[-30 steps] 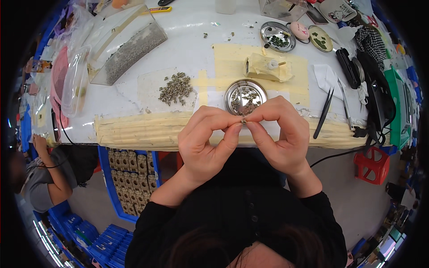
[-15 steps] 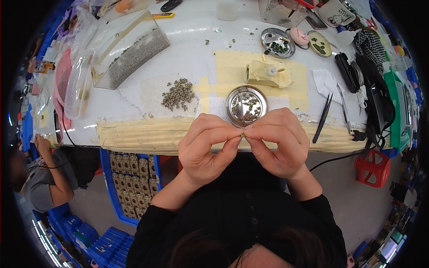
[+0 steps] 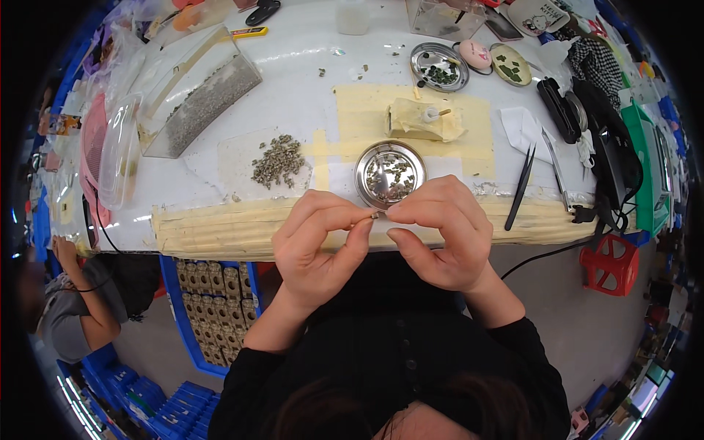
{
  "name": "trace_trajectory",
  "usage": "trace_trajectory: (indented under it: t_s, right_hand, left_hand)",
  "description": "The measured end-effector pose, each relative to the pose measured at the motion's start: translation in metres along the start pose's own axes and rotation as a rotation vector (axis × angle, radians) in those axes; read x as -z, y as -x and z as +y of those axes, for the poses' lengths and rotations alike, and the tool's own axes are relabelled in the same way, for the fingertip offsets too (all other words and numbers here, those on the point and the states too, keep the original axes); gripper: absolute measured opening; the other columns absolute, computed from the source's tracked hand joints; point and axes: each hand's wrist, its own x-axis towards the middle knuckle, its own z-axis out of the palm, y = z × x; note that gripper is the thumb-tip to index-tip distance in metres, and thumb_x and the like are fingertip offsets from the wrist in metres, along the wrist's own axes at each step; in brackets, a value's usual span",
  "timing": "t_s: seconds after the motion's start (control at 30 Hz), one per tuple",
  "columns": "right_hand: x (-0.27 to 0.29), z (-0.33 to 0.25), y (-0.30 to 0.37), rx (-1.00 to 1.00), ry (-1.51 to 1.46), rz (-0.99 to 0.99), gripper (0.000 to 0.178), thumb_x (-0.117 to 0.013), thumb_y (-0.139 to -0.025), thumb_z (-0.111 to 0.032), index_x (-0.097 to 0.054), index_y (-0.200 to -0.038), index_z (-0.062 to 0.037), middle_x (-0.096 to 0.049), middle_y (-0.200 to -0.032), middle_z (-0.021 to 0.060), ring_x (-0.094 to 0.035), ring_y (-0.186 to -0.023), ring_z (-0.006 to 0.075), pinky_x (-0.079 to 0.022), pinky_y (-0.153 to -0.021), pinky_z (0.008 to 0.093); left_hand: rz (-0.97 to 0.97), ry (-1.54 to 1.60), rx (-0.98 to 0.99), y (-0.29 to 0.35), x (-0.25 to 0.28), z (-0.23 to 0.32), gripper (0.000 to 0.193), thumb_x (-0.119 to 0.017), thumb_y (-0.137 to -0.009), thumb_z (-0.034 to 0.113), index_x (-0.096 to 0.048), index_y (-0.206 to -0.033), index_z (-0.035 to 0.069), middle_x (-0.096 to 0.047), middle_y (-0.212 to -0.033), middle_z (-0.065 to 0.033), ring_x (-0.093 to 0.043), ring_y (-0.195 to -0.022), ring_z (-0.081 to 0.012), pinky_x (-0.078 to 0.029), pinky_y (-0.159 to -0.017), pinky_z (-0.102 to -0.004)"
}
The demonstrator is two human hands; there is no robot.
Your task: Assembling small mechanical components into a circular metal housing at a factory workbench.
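Note:
My left hand (image 3: 319,246) pinches a tiny metal part (image 3: 375,215) between thumb and index finger, just in front of a round metal dish. Opposite it, my right hand (image 3: 451,238) has thumb and index finger apart. Its index fingertip is close beside the part; whether they touch I cannot tell. Several small dark and silvery pieces lie in the metal dish (image 3: 421,176). To its left a pile of small grey metal parts (image 3: 277,161) rests on a clear sheet. Behind the dish stands a block wrapped in yellowish tape (image 3: 411,126).
At the right lie black tweezers (image 3: 520,192) and a silver tool (image 3: 557,172). A clear box (image 3: 165,143) of small grey parts is at the left. Another metal dish (image 3: 463,79) stands further back. Below the table edge is a blue crate (image 3: 185,315); a co-worker's arm (image 3: 92,304) shows far left.
My right thumb has come away from the small part and opened downward. The left hand keeps its pinch. Both hands and the table scene sit slightly further left in the picture.

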Motion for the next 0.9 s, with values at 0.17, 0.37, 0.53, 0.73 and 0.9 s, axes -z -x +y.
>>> trace_trajectory:
  t_s: [0.17, 0.37, 0.53, 0.73, 0.9]
  right_hand:
    - [0.033, 0.014, 0.017, -0.142, 0.153, 0.015, 0.018, -0.076, -0.073, 0.003, -0.068, -0.088, -0.0018, -0.066, -0.084, 0.0086, -0.061, -0.073, 0.0239, -0.048, -0.066, 0.0307]
    - [0.078, 0.032, 0.037, -0.471, 0.34, 0.194, 0.008, -0.071, -0.081, 0.002, -0.067, -0.088, 0.0013, -0.065, -0.079, 0.0082, -0.06, -0.074, 0.0183, -0.048, -0.068, 0.0282]
    - [0.079, 0.028, 0.039, -0.428, 0.396, 0.04, 0.007, -0.072, -0.079, 0.001, -0.067, -0.085, -0.0001, -0.064, -0.078, 0.0069, -0.058, -0.072, 0.02, -0.046, -0.066, 0.0293]
    - [0.076, 0.028, 0.037, -0.4, 0.413, -0.031, 0.01, -0.074, -0.076, -0.001, -0.067, -0.082, -0.0019, -0.062, -0.076, 0.0055, -0.055, -0.074, 0.0229, -0.044, -0.065, 0.0322]
    - [0.07, 0.031, 0.032, -0.285, 0.467, -0.162, 0.012, -0.075, -0.074, -0.003, -0.066, -0.081, -0.0044, -0.06, -0.075, 0.0036, -0.052, -0.078, 0.0239, -0.043, -0.069, 0.0339]
  left_hand:
    - [-0.148, -0.339, 0.09, 0.002, 0.02, -0.003, 0.014, -0.073, -0.075, -0.004, -0.069, -0.088, 0.002, -0.063, -0.08, -0.0086, -0.059, -0.071, -0.0228, -0.047, -0.062, -0.0317]
    - [-0.226, -0.481, 0.023, 0.001, 0.019, -0.006, 0.013, -0.073, -0.075, -0.003, -0.067, -0.086, 0.001, -0.06, -0.08, -0.0096, -0.057, -0.072, -0.0254, -0.046, -0.062, -0.0349]
    - [-0.15, -0.498, 0.06, 0.0, 0.021, -0.008, 0.013, -0.072, -0.078, -0.002, -0.069, -0.09, 0.0, -0.062, -0.082, -0.0094, -0.058, -0.071, -0.0232, -0.046, -0.061, -0.0329]
    - [0.006, -0.451, 0.123, 0.002, 0.03, -0.002, 0.011, -0.072, -0.08, -0.003, -0.071, -0.091, 0.0, -0.063, -0.08, -0.0072, -0.057, -0.068, -0.0152, -0.044, -0.056, -0.0262]
    - [-0.011, -0.364, 0.106, 0.003, 0.017, 0.004, 0.013, -0.073, -0.078, -0.003, -0.072, -0.09, 0.001, -0.063, -0.079, -0.0068, -0.056, -0.067, -0.0139, -0.043, -0.056, -0.0251]
